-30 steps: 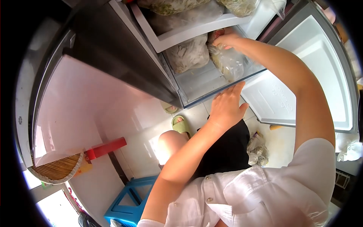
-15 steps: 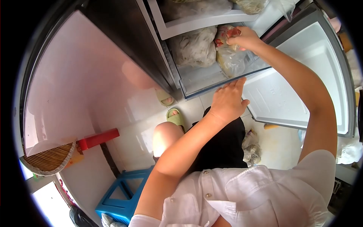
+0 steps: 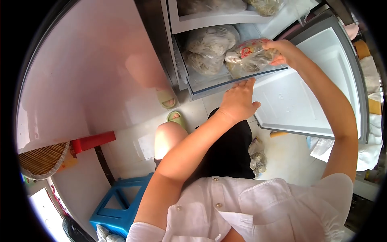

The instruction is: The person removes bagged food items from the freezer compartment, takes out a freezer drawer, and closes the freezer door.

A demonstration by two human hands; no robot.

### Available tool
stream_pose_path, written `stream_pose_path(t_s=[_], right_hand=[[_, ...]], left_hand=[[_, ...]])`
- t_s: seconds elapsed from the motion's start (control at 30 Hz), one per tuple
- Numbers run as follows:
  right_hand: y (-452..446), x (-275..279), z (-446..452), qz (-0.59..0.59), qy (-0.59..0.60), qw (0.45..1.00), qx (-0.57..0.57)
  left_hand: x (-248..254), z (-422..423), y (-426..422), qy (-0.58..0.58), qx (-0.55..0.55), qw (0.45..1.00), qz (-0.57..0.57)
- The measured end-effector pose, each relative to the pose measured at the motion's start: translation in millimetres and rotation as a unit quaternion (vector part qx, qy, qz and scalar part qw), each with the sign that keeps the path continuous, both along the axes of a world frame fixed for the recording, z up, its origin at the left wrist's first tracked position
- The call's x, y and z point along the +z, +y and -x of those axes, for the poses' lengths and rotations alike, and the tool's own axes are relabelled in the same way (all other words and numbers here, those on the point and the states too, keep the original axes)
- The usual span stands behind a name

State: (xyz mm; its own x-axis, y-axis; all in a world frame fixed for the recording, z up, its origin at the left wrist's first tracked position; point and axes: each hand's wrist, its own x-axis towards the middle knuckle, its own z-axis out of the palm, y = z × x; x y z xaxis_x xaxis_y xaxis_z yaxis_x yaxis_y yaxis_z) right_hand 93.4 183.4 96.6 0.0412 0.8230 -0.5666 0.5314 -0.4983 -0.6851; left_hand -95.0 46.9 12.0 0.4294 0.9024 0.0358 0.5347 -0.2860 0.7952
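A clear plastic bag (image 3: 248, 56) with red print and brownish food inside lies over the right part of the pulled-out freezer drawer (image 3: 238, 83). My right hand (image 3: 282, 53) grips the bag's right end, thumb above and fingers curled below. My left hand (image 3: 240, 101) is at the outside of the drawer's front edge, its fingers stretched out and fingertips at or very near the rim. It holds nothing. Left of the printed bag, another plastic bag (image 3: 209, 46) of pale frosted contents sits in the drawer.
An upper drawer (image 3: 225, 19) with more bags is above. The freezer door (image 3: 310, 101) stands open at right. A glossy pink door panel (image 3: 88, 76) fills the left. A blue stool (image 3: 121, 205) and a bagged bundle (image 3: 258, 157) are on the floor.
My right hand has moved right and slightly down, drawing the printed bag toward the drawer's front right. The frosted bag shows more fully. My left hand stays at the drawer front.
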Motion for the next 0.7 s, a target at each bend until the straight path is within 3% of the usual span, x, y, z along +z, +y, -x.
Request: stream_pose_path(t_s=[0.2,0.43,0.53,0.7], right_hand=[[-31,21,-14,-0.033,0.142,0.987,-0.065],[-82,46,-24,-0.084,0.28,0.95,-0.111],[-114,36,-36,-0.11,0.401,0.899,-0.134],[-178,-25,-53,-0.141,0.614,0.744,-0.222]], left_hand=[[-2,0,6,-0.126,-0.078,0.981,0.129],[5,-5,10,-0.334,-0.096,0.874,0.341],[16,-5,10,-0.444,-0.104,0.81,0.368],[12,-14,7,-0.562,-0.145,0.701,0.413]])
